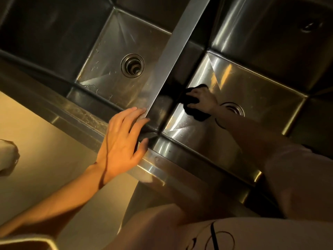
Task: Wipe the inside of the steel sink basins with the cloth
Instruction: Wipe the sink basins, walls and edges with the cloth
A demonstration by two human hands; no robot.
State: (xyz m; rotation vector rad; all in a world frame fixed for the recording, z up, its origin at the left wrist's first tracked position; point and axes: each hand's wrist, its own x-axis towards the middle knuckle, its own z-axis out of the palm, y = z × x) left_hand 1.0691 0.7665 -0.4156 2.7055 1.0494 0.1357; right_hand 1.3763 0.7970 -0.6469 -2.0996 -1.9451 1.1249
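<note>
Two sink basins sitting side by side, divider [177, 44] running between; left basin [100, 69] holding its drain [132, 65]; right basin [252, 83] holding cloth [193, 103] under right hand [202, 99], drain [233, 108] just beside; left hand [122, 141] resting on front rim [75, 114] at divider.

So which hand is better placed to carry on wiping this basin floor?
Right. The right hand already presses the dark cloth on the right basin floor; the left hand only rests on the divider.
</note>
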